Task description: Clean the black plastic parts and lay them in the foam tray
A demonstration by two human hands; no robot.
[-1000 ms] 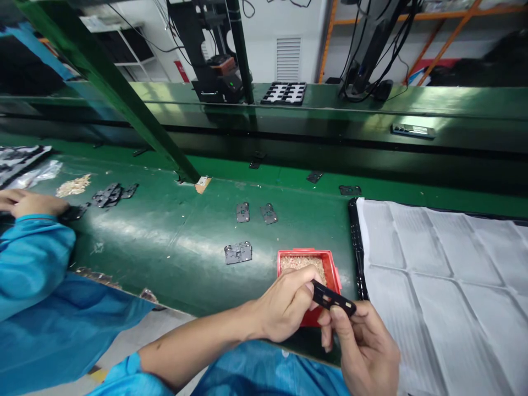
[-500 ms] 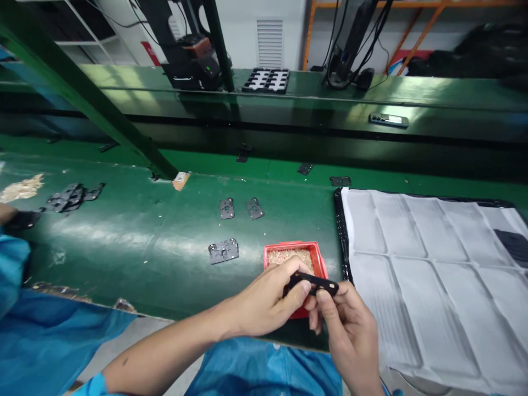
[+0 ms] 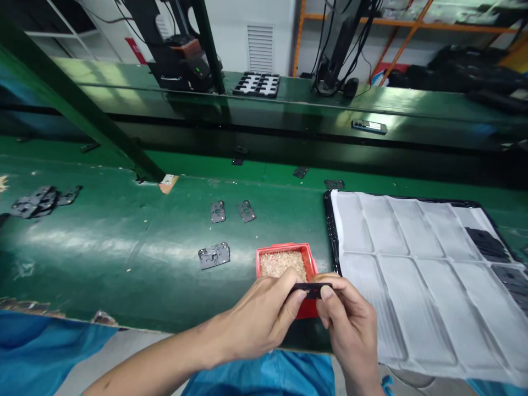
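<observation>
Black part (image 3: 311, 289) now level between both hands

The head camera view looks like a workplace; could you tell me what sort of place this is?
Probably a factory assembly line. A long green workbench carries scattered black metal parts, a red box of tiny pieces, and a tray under white sheeting, while both hands hold one black part.

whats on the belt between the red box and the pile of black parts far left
In the head view, one flat black part lies on the green belt between the red box and the pile of black parts; otherwise the stretch is bare.
</observation>
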